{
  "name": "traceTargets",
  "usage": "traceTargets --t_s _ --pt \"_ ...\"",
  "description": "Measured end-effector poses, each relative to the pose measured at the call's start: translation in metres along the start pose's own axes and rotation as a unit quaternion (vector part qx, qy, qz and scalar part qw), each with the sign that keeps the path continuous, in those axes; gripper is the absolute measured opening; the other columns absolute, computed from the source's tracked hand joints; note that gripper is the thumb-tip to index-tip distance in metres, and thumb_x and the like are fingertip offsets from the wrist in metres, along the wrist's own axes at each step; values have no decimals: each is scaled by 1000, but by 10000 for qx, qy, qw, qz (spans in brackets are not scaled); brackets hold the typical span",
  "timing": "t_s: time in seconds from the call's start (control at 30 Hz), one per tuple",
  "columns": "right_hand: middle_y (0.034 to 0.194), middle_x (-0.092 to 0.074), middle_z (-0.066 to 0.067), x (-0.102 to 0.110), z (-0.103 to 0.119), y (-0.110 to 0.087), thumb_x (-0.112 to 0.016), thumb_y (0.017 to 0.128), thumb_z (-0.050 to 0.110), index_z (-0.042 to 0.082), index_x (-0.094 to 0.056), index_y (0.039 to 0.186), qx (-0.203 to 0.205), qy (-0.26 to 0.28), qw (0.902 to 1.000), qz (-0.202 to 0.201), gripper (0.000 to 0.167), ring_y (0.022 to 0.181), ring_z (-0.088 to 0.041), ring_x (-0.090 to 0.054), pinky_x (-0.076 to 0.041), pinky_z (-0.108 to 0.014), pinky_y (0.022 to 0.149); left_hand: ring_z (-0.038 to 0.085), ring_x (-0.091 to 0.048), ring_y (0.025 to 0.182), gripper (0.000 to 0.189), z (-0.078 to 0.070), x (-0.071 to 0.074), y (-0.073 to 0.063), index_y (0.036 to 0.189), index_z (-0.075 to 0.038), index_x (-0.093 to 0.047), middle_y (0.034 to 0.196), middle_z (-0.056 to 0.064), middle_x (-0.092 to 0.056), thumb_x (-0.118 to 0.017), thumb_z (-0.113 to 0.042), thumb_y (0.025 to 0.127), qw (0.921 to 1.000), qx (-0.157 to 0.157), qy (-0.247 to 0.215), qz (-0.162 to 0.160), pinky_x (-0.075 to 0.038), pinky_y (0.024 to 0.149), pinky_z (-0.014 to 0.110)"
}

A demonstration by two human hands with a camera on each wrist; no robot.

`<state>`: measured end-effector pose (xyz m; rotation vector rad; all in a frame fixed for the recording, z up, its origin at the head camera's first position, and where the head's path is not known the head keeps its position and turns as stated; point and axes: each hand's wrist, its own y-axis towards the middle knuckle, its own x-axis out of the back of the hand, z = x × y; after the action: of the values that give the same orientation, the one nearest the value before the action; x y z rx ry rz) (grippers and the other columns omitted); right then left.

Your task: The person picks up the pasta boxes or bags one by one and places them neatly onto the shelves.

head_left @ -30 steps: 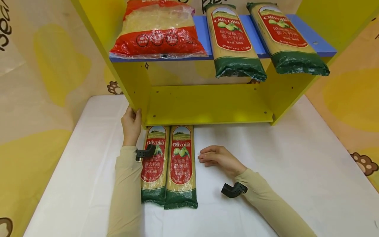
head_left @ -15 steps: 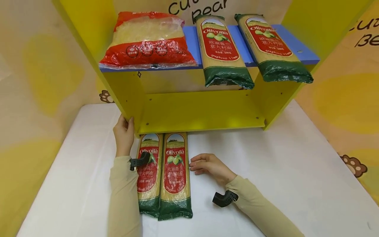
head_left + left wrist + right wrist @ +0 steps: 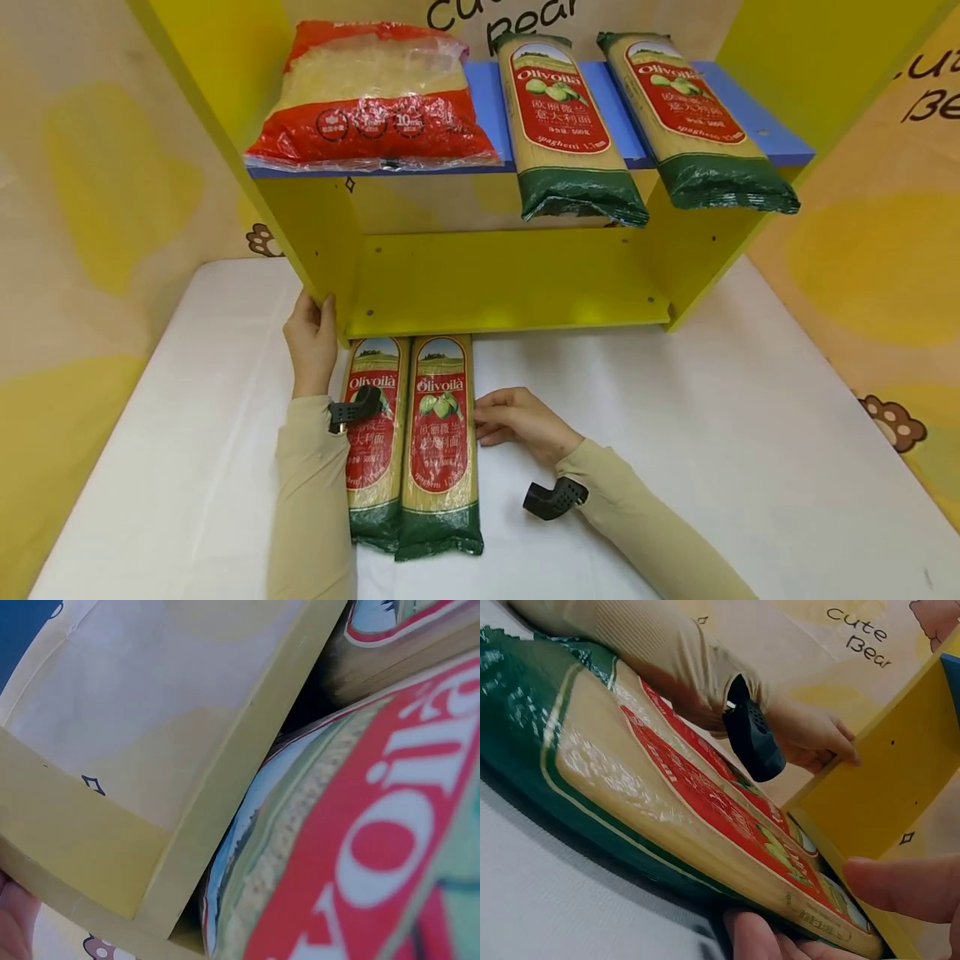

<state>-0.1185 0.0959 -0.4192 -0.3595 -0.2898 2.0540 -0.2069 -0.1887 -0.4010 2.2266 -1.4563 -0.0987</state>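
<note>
Head view: see the right spaghetti pack (image 3: 442, 450) flat on the tabletop (image 3: 622, 400), between the left pack (image 3: 377, 471) and the right grip (image 3: 527, 423). Find that grip loose at the pack's right side, and the left grip (image 3: 311, 346) holding the yellow shelf (image 3: 495, 283). Left wrist view: see pack and shelf close together. Right wrist view: see shine, likely slippery. Expect some weight, stiff but easy to snap inside; take the middle by both long sides.

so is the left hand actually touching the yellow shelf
Touching: in the head view, the left hand grips the yellow shelf, thumb on its edge.
</note>
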Motion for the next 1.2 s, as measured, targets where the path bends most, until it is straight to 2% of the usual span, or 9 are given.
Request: traceTargets --t_s 0.17,0.27,0.43,0.83,1.2 --pt "78 -60 -5 -5 6 10 -58 91 10 -9 -60 96 -131 -113 9998 32 20 63 -12 -60 -55 -28 66 30 -60 108 32 -1 2 1 126 6 -54 120 21 -60 -48 -9 98 9996 169 -212 50 -49 87 31" --pt "72 -58 -3 -7 7 13 -59 91 10 -5 -60 86 -33 -373 9993 -38 16 60 -11 -58 -54 -26 62 30 -59 109 34 -5 0 2 130 2 -54 122 19 -59 -49 -9 98 9971 492 -573 129 -48 89 35" --pt "71 -60 -2 -10 7 15 -59 90 8 -5 -58 83 206 -639 9976 -162 15 61 -11 -59 -54 -28 62 31 -56 113 36 -14 -2 6 132 -1 -53 124 18 -59 -50 -10 98 9892 962 -1104 110 -45 94 38" --pt "74 -64 -4 -20 5 21 -62 87 7 -6 -58 86 90 -365 9992 -145 14 66 -12 -64 -55 -30 64 32 -55 114 35 -16 4 1 132 0 -53 125 19 -58 -50 -9 98 9864 1046 -1272 8 -42 97 41" --pt "74 -68 -9 -24 3 24 -61 87 5 -16 -59 98 87 77 9993 -349 24 63 -14 -66 -55 -32 63 26 -56 114 34 -14 4 3 130 -1 -55 125 17 -59 -51 -9 97 9846 1067 -1386 23 -43 96 38"
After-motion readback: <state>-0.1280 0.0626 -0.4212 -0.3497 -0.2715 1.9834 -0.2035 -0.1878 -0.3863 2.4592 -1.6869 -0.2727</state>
